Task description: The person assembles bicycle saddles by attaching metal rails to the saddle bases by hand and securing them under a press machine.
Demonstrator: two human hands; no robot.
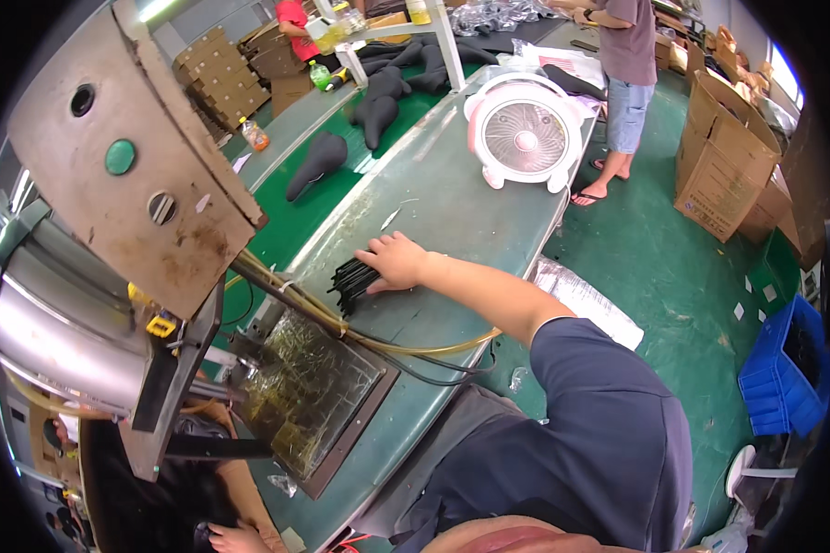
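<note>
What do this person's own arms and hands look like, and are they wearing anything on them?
Both hands are bare: no gloves, rings or watch show. The right hand leads back along a bare forearm to a short dark navy sleeve ending about the elbow. The left hand shows only partly at the lower edge, its forearm bare too.

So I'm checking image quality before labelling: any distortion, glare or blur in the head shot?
Head view: strong fisheye bending, the workbench edge curves and corners go black; glare on the metal cylinder and window, top right; right hand on the black strips is sharp; left hand is dim and shadowed at the bottom edge.
</note>
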